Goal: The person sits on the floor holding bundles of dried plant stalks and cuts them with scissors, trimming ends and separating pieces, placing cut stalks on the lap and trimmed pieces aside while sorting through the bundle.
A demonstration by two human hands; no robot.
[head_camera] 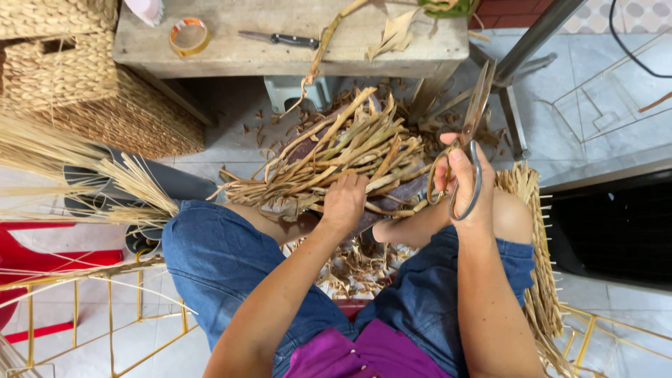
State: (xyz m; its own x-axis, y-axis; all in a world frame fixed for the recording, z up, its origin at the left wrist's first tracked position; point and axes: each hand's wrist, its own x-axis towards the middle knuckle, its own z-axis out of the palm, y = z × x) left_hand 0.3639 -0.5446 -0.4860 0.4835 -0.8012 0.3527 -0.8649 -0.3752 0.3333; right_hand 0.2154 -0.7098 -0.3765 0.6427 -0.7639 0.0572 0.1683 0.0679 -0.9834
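Note:
A thick bundle of dried, tan plant stalks (pixel 350 150) lies across my legs, pointing up and to the right. My left hand (pixel 344 201) presses down on the near end of the bundle, fingers curled into the stalks. My right hand (pixel 465 183) holds large metal scissors (pixel 474 112) by their loops, blades pointing up and away, closed or nearly so, just right of the bundle. I sit in blue denim shorts and a purple top.
A low wooden bench (pixel 294 42) ahead carries a tape roll (pixel 188 35) and a black-handled knife (pixel 280 38). Woven baskets (pixel 84 84) stand at the left with loose straw (pixel 77 168). Gold wire frames (pixel 91 315) flank me. Cut scraps (pixel 357 269) litter the floor.

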